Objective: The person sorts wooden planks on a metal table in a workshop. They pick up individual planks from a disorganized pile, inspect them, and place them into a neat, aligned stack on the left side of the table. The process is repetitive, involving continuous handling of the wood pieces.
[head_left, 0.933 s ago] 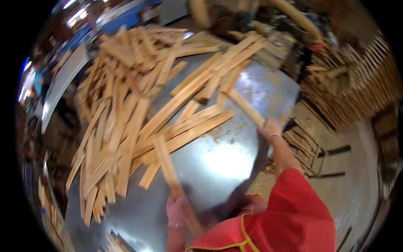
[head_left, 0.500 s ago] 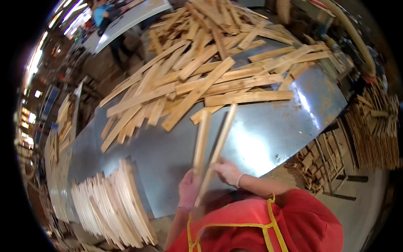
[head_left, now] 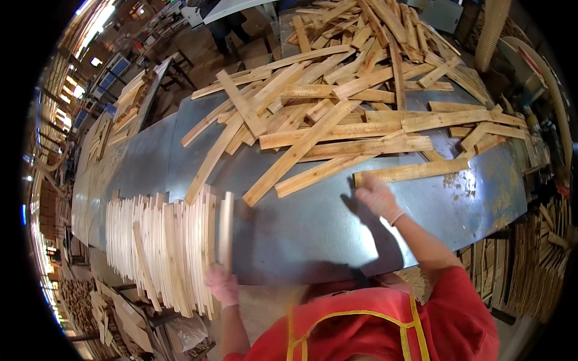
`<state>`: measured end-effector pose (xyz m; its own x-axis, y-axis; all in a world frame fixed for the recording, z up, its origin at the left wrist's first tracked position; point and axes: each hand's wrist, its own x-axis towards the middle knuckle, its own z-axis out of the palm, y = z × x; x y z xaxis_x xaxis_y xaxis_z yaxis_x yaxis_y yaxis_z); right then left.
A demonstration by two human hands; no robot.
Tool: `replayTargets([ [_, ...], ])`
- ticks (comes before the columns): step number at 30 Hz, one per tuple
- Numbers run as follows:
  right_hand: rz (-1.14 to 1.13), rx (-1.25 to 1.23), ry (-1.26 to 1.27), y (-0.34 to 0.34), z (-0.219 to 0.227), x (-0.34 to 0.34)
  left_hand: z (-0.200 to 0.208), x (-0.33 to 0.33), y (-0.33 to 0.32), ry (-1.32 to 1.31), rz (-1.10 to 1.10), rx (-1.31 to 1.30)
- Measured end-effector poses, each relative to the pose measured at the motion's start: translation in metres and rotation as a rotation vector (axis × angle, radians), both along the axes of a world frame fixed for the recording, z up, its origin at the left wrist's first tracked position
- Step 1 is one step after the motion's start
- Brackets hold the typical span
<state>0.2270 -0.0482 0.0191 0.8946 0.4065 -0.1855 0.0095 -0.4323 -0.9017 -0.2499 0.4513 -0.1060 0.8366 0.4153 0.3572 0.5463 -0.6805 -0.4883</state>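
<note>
At the right end of the row of pale wooden slats (head_left: 174,253), my left hand (head_left: 222,284) grips the near end of one slat (head_left: 226,225). That slat stands on edge, slightly apart from the row. Farther right, my right hand (head_left: 377,197) is at the left end of a rough wooden board (head_left: 415,172) lying on the metal table (head_left: 301,240). Its fingers are bent over the board's end, blurred by motion. Both hands wear thin, translucent gloves. Beyond them, a loose pile of boards (head_left: 313,144) spreads crosswise over the table.
A higher heap of boards (head_left: 373,36) rises at the far side. A ribbed hose (head_left: 494,36) hangs at the far right. Stacked wood (head_left: 536,265) stands past the table's right edge. Another person's legs (head_left: 229,33) show in the background beside a pale table.
My hands have moved apart from in front of me. The left one carried a slat left to the row; the right one reached out to a board. Some boards in the pile lie differently.
</note>
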Motion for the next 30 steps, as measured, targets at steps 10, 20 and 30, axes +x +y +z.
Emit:
replayTargets([
  [10, 0.274, -0.853, -0.609, 0.02, 0.012, 0.199, 0.098, 0.356, -0.098, -0.046, -0.073, -0.635],
  [20, 0.319, -0.785, -0.353, -0.048, -0.019, 0.076, 0.1, 0.393, -0.144, 0.392, 0.12, -0.881],
  [30, 0.486, -0.611, -0.403, 0.01, -0.007, -0.046, 0.109, 0.235, -0.143, 0.042, -0.007, -1.024],
])
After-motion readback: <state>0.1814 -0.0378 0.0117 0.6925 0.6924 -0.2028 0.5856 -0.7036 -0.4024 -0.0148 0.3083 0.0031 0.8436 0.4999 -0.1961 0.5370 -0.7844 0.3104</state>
